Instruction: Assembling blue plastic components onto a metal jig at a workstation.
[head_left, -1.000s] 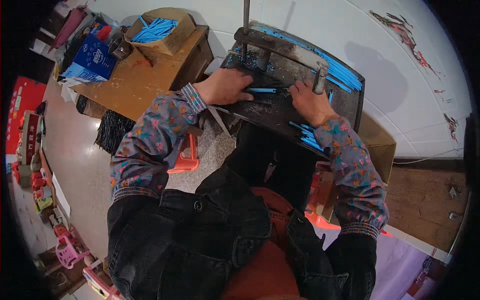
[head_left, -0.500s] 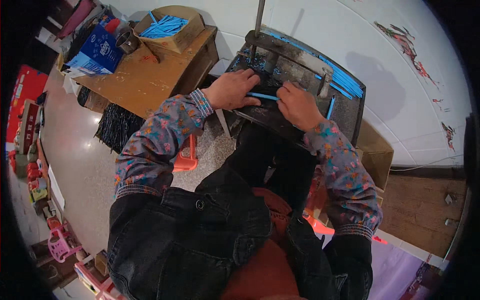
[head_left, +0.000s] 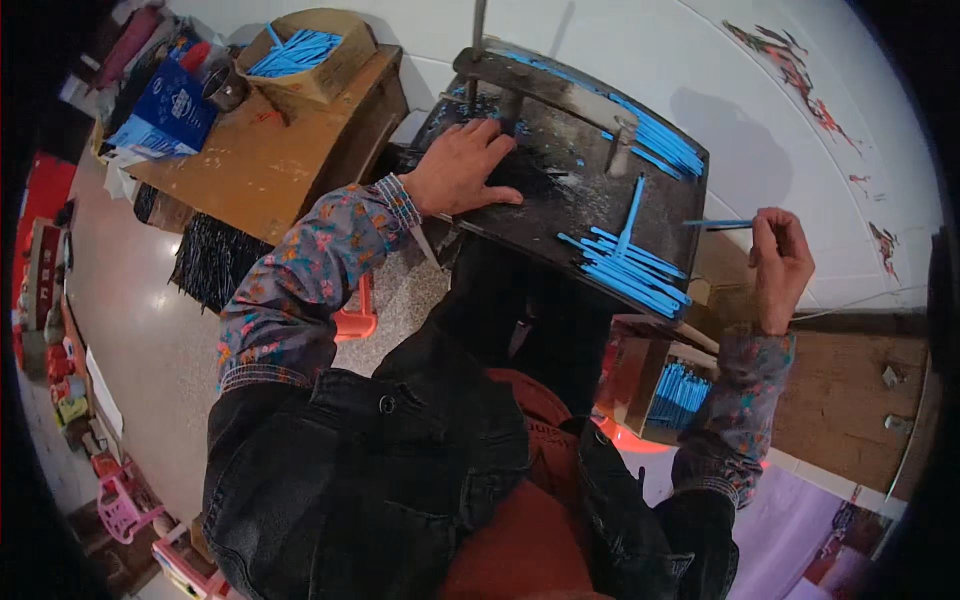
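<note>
My left hand (head_left: 462,168) lies with thumb stretched out on the left part of a dark work board (head_left: 560,205), beside a bunch of thin black strips (head_left: 535,178). Off the board's right edge, my right hand (head_left: 782,262) pinches one end of a thin blue stick (head_left: 718,224), which points left over the board. A loose pile of blue sticks (head_left: 630,272) rests at the board's near right corner, and a single one lies across it. More blue sticks (head_left: 660,140) lie in a row along the far right edge.
A metal bar frame (head_left: 545,95) with an upright rod stands on the board. On a wooden table (head_left: 240,165) at left are a carton of blue sticks (head_left: 320,85), a blue box (head_left: 170,108) and a metal cup (head_left: 226,90). Below right, another box holds blue sticks (head_left: 680,395).
My right hand has moved right, off the board, with a blue stick in it. My left hand has let go of the stick. The near pile and lower box have come into sight.
</note>
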